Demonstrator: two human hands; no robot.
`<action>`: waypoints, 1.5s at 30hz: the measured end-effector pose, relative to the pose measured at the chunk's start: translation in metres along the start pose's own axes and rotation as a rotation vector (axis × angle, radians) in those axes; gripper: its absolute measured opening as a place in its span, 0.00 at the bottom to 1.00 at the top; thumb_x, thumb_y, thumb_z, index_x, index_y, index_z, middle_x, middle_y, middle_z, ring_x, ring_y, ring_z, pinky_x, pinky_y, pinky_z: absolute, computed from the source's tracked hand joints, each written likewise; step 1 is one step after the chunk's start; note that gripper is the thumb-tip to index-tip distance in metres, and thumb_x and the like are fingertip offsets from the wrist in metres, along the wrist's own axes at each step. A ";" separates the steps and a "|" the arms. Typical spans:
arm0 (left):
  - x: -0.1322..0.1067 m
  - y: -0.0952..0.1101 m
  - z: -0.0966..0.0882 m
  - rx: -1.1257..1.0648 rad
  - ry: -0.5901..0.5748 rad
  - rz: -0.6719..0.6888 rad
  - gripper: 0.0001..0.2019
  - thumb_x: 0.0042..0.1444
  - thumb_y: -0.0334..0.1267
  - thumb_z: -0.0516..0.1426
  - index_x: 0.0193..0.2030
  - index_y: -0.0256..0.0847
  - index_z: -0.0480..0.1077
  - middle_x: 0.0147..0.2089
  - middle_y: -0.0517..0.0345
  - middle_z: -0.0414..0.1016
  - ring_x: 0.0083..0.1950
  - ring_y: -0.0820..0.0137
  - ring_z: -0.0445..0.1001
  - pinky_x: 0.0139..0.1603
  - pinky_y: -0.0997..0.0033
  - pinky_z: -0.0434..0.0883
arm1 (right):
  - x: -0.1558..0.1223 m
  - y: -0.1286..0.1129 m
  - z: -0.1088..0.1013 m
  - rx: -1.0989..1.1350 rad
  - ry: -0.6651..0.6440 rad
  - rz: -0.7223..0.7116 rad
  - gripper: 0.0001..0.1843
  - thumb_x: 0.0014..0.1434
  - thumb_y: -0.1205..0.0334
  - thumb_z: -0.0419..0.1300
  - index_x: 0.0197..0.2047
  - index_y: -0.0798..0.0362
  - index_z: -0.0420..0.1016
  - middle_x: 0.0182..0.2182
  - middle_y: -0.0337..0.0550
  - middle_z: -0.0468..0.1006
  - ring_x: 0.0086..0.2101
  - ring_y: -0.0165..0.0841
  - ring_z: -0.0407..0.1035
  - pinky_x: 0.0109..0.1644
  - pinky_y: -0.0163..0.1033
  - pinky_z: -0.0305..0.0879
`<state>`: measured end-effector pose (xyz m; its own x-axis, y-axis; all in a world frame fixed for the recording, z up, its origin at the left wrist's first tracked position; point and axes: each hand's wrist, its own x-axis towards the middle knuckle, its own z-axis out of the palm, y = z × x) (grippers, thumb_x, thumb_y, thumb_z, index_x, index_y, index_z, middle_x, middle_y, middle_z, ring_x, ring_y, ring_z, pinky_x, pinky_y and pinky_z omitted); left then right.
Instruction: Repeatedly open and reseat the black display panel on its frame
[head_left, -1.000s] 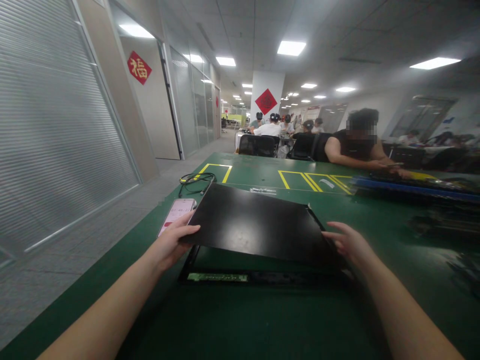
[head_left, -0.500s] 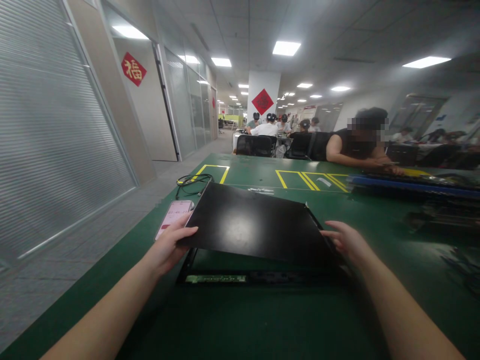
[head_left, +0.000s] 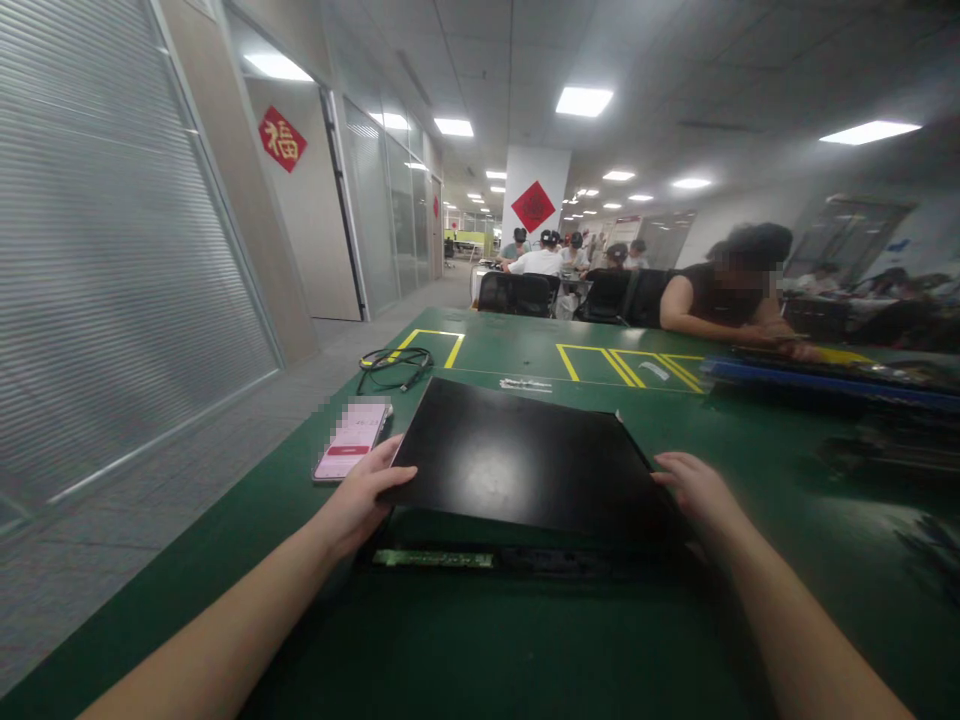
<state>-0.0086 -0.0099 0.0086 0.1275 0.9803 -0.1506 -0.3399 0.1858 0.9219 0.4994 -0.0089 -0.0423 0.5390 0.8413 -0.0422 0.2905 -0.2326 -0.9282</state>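
Note:
A flat black panel (head_left: 517, 460) is tilted over a dark frame (head_left: 525, 560) that lies on the green table (head_left: 525, 650); a narrow green circuit strip (head_left: 433, 558) shows along the frame's near edge. My left hand (head_left: 367, 490) grips the panel's near-left corner, thumb on top. My right hand (head_left: 694, 490) holds the near-right corner, with its fingers curled at the panel's edge. The panel's near edge sits a little above the frame.
A phone (head_left: 351, 440) with a lit screen lies left of the panel. A black cable (head_left: 390, 365) coils behind it. Yellow markings (head_left: 630, 362) cross the far table. A seated person (head_left: 720, 295) leans on the table at the right, beside dark trays (head_left: 825, 375). More people sit beyond.
The panel's near edge has come down closer to the frame, with both hands still on its corners. My view has shifted slightly.

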 end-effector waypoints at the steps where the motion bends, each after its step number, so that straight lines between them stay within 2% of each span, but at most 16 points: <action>1: -0.001 0.000 0.002 -0.001 0.010 -0.002 0.36 0.47 0.27 0.77 0.66 0.39 0.83 0.53 0.46 0.95 0.51 0.52 0.94 0.47 0.66 0.88 | 0.000 -0.001 0.000 -0.011 -0.003 0.007 0.25 0.53 0.41 0.69 0.47 0.48 0.85 0.41 0.55 0.91 0.30 0.40 0.77 0.29 0.39 0.61; 5: -0.001 -0.002 0.007 -0.002 0.047 -0.007 0.32 0.42 0.26 0.76 0.58 0.41 0.83 0.47 0.51 0.94 0.48 0.54 0.94 0.43 0.66 0.86 | 0.003 -0.002 -0.003 -0.146 -0.025 0.032 0.25 0.51 0.40 0.68 0.45 0.48 0.88 0.45 0.56 0.92 0.37 0.45 0.81 0.33 0.43 0.68; 9: 0.001 -0.004 0.006 0.022 0.060 -0.022 0.32 0.39 0.29 0.76 0.55 0.42 0.80 0.47 0.52 0.94 0.46 0.55 0.93 0.42 0.65 0.85 | 0.011 0.001 -0.007 -0.296 -0.032 -0.052 0.26 0.51 0.37 0.67 0.42 0.47 0.91 0.45 0.55 0.93 0.42 0.51 0.84 0.41 0.48 0.75; 16: 0.003 -0.009 0.000 0.038 0.032 -0.024 0.32 0.38 0.31 0.77 0.54 0.43 0.79 0.50 0.50 0.94 0.50 0.52 0.93 0.46 0.63 0.84 | 0.011 0.000 -0.007 -0.408 -0.001 -0.117 0.27 0.51 0.32 0.63 0.39 0.44 0.91 0.41 0.54 0.93 0.42 0.55 0.85 0.46 0.54 0.76; 19: 0.008 -0.015 -0.002 -0.002 0.084 -0.029 0.28 0.40 0.34 0.77 0.51 0.42 0.80 0.46 0.49 0.94 0.48 0.51 0.94 0.42 0.64 0.83 | 0.009 0.000 -0.004 -0.455 -0.007 -0.127 0.30 0.50 0.29 0.60 0.38 0.41 0.91 0.41 0.53 0.94 0.44 0.57 0.86 0.47 0.55 0.76; 23: 0.014 -0.017 0.001 -0.050 0.166 -0.029 0.17 0.52 0.37 0.75 0.48 0.39 0.83 0.41 0.48 0.93 0.45 0.53 0.94 0.40 0.66 0.83 | 0.010 0.002 -0.003 -0.524 -0.005 -0.139 0.31 0.49 0.28 0.58 0.38 0.40 0.91 0.40 0.52 0.93 0.43 0.58 0.86 0.46 0.55 0.77; 26: 0.011 -0.014 0.005 -0.044 0.230 -0.049 0.16 0.59 0.31 0.72 0.54 0.38 0.85 0.43 0.48 0.95 0.46 0.55 0.94 0.41 0.68 0.83 | 0.011 0.003 -0.004 -0.534 -0.004 -0.119 0.31 0.48 0.28 0.58 0.38 0.40 0.91 0.39 0.53 0.93 0.43 0.58 0.86 0.47 0.55 0.78; 29: 0.009 -0.014 0.007 -0.020 0.283 -0.074 0.25 0.65 0.27 0.69 0.69 0.38 0.82 0.44 0.48 0.95 0.45 0.55 0.95 0.38 0.67 0.83 | 0.013 0.005 -0.006 -0.525 0.013 -0.117 0.30 0.47 0.29 0.58 0.37 0.40 0.91 0.40 0.53 0.93 0.44 0.59 0.86 0.48 0.56 0.79; 31: 0.009 -0.015 0.008 -0.010 0.304 -0.078 0.28 0.68 0.26 0.66 0.74 0.37 0.79 0.44 0.47 0.96 0.45 0.55 0.95 0.36 0.67 0.83 | 0.014 0.009 -0.006 -0.522 0.021 -0.124 0.30 0.47 0.29 0.59 0.37 0.40 0.92 0.39 0.52 0.93 0.43 0.59 0.86 0.48 0.56 0.79; 36: 0.011 -0.015 0.008 0.009 0.289 -0.076 0.23 0.71 0.26 0.63 0.70 0.34 0.83 0.43 0.45 0.96 0.44 0.56 0.96 0.33 0.70 0.83 | 0.016 0.017 -0.006 -0.528 0.039 -0.152 0.28 0.50 0.30 0.59 0.36 0.39 0.92 0.37 0.51 0.93 0.39 0.58 0.85 0.45 0.55 0.79; 41: 0.007 -0.010 0.001 0.094 0.204 -0.069 0.28 0.69 0.28 0.68 0.74 0.39 0.81 0.46 0.47 0.96 0.46 0.55 0.96 0.38 0.68 0.86 | 0.007 0.011 -0.002 -0.543 0.038 -0.176 0.25 0.55 0.35 0.60 0.37 0.40 0.92 0.38 0.51 0.93 0.41 0.56 0.86 0.44 0.52 0.78; 43: 0.008 -0.010 -0.002 0.118 0.202 -0.060 0.29 0.68 0.30 0.70 0.75 0.41 0.81 0.48 0.46 0.97 0.47 0.54 0.96 0.40 0.68 0.87 | 0.001 0.006 -0.001 -0.557 0.019 -0.173 0.24 0.57 0.37 0.59 0.37 0.41 0.92 0.39 0.50 0.93 0.42 0.54 0.86 0.45 0.51 0.78; 45: 0.009 -0.010 -0.005 0.118 0.271 -0.031 0.28 0.65 0.32 0.71 0.72 0.41 0.83 0.47 0.47 0.97 0.45 0.54 0.96 0.37 0.69 0.86 | -0.003 0.001 -0.001 -0.578 -0.011 -0.176 0.23 0.59 0.39 0.59 0.38 0.41 0.92 0.39 0.48 0.93 0.44 0.53 0.87 0.46 0.49 0.77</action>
<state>-0.0087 -0.0025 -0.0033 -0.1231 0.9592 -0.2546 -0.2268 0.2225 0.9482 0.4987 -0.0117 -0.0429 0.4363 0.8956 0.0869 0.7590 -0.3145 -0.5700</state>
